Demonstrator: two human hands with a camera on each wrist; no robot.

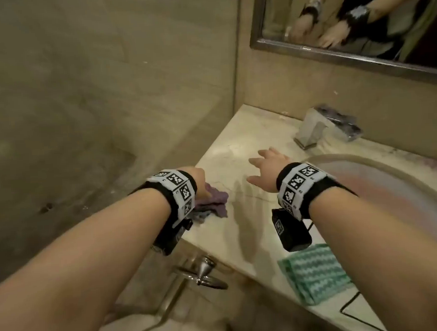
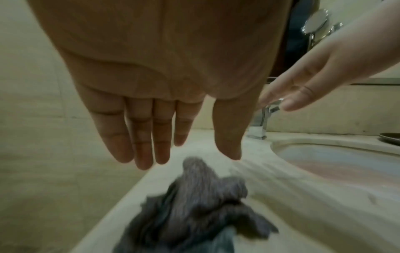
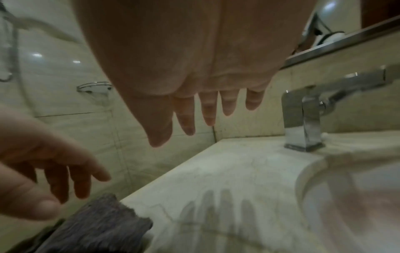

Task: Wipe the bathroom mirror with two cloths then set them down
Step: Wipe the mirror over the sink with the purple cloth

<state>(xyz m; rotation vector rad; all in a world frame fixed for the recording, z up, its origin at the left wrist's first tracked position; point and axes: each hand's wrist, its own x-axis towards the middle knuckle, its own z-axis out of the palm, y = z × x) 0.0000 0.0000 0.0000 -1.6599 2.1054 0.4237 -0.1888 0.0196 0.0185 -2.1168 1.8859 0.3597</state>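
Left hand (image 2: 138, 106), fingers straight and empty, hovers directly above the crumpled purple cloth (image 2: 201, 205). Right hand (image 1: 269, 170), splayed and empty, lies farther off, with the green cloth (image 1: 318, 274) behind its wrist.

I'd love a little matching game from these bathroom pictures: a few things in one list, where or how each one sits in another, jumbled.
Things:
1. crumpled purple-grey cloth
2. folded green-and-white zigzag cloth
3. square chrome tap
4. left hand

Places or states:
A. behind the round basin, near the wall
B. at the left edge of the marble counter
C. open, fingers straight, holding nothing
D. at the counter's front edge, under the right forearm

Pairs: 1-B, 2-D, 3-A, 4-C
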